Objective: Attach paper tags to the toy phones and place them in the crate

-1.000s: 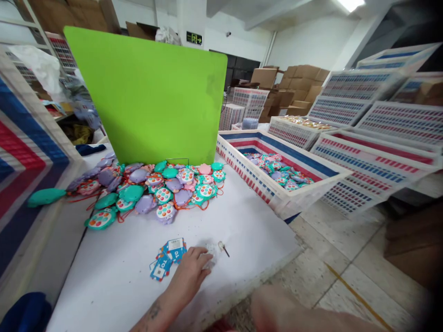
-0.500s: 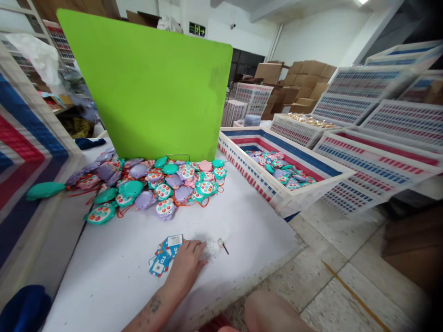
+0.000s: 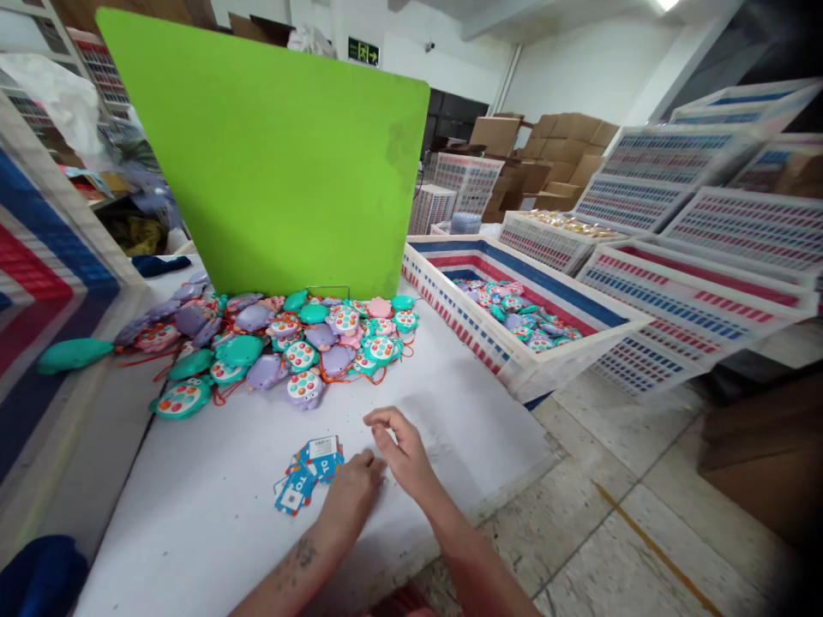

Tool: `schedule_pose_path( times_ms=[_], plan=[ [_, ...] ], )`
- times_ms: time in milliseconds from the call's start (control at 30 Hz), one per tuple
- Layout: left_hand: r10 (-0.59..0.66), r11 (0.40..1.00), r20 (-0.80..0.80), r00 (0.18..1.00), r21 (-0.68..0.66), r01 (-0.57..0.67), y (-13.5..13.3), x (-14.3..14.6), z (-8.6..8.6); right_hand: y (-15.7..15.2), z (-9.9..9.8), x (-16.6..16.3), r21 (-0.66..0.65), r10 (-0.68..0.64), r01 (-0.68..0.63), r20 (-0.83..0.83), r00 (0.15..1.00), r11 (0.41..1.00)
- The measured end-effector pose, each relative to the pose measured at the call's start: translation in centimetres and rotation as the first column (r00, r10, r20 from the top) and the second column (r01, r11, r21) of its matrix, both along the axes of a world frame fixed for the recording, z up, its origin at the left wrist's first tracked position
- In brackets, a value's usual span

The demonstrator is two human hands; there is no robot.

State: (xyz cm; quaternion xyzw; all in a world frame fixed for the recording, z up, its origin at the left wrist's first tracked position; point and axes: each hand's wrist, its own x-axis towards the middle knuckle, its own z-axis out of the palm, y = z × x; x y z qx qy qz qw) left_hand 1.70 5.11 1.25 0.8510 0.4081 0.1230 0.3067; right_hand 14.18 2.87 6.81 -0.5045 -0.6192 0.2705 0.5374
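Observation:
My left hand [image 3: 347, 495] rests on the white table [image 3: 212, 506] just right of a small fan of blue paper tags [image 3: 309, 467]. Its fingers are bent down and their tips are hidden behind my right hand. My right hand [image 3: 399, 450] hovers right beside it, fingers curled, thumb and forefinger drawn together. It covers the spot where a small clear bag and a pin lay. Further back on the table lies a heap of teal, purple and pink toy phones [image 3: 276, 343] with orange cords.
A green board [image 3: 270, 154] stands upright behind the heap. A white crate [image 3: 533, 364] with more toys sits to the right, with tilted crates [image 3: 694, 300] beyond it. Another striped crate [image 3: 45, 283] flanks the left. The table's edge drops to a tiled floor [image 3: 643, 531].
My right hand has come up from below onto the table beside the left hand, covering the small bag and pin. The left hand has barely moved.

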Motion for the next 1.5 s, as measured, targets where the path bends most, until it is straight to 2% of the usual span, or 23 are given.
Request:
schedule_pose_path(
  times_ms=[167, 267, 433, 567, 767, 833, 933, 1000, 1067, 1167, 1233, 1333, 1433, 1500],
  plan=[
    [0.042, 0.997, 0.201, 0.979, -0.074, -0.028, 1.6, -1.5, 0.8, 0.1, -5.2, 0.5, -0.119, 0.080, -0.050, 0.261, 0.962, 0.992],
    [0.069, 0.994, 0.272, 0.960, -0.100, -0.043, 2.4, -2.3, 1.5, -0.5, -6.5, 0.7, -0.132, 0.085, -0.041, 0.347, 0.934, 0.990],
    [0.050, 0.998, 0.248, 0.968, -0.061, -0.036, 3.0, -3.6, 2.0, -0.2, -6.3, 0.7, -0.129, 0.088, -0.042, 0.375, 0.923, 0.991],
    [0.040, 0.999, 0.143, 0.989, -0.030, -0.036, 3.2, -4.1, 1.5, -0.1, -6.1, 0.7, -0.115, 0.141, -0.100, 0.441, 0.886, 0.988],
    [0.039, 0.998, 0.027, 0.999, 0.053, -0.041, 3.3, -5.1, 1.6, 0.3, -7.1, 0.7, -0.082, 0.129, -0.101, 0.525, 0.842, 0.992],
    [0.069, 0.989, -0.011, 0.998, 0.133, -0.067, 3.9, -6.5, 2.1, 0.4, -7.5, 0.8, -0.075, 0.111, -0.084, 0.529, 0.841, 0.994],
    [0.192, 0.951, -0.033, 0.981, 0.251, -0.178, 5.2, -9.1, 3.2, 0.6, -8.0, 0.9, -0.071, 0.075, -0.045, 0.520, 0.851, 0.996],
    [0.261, 0.924, -0.007, 0.965, 0.289, -0.248, 5.9, -10.6, 4.0, 0.6, -7.9, 0.9, -0.071, 0.053, -0.019, 0.510, 0.859, 0.997],
    [0.289, 0.919, 0.053, 0.956, 0.263, -0.292, 5.9, -11.3, 4.9, 0.6, -7.3, 0.8, -0.042, 0.009, 0.014, 0.500, 0.866, 0.999],
    [0.230, 0.961, 0.164, 0.959, 0.116, -0.250, 4.8, -10.7, 6.2, 0.5, -5.3, 0.0, 0.006, -0.028, 0.028, 0.429, 0.903, 1.000],
    [0.175, 0.983, 0.229, 0.957, 0.014, -0.183, 3.8, -9.7, 6.7, 0.4, -3.7, -0.8, -0.034, 0.045, -0.036, 0.308, 0.950, 0.999],
    [0.160, 0.983, 0.294, 0.942, -0.134, -0.125, 2.7, -8.4, 6.9, 0.4, -1.8, -1.9, -0.142, 0.149, -0.140, 0.056, 0.987, 0.980],
    [0.144, 0.977, 0.316, 0.938, -0.198, -0.083, 2.3, -8.2, 7.0, 0.7, -1.1, -2.4, -0.177, 0.107, -0.143, -0.197, 0.975, 0.974],
    [0.102, 0.976, 0.305, 0.947, -0.215, -0.035, 2.4, -8.4, 7.2, 1.0, -1.0, -2.4, -0.165, 0.049, -0.132, -0.431, 0.901, 0.977]
  ],
)
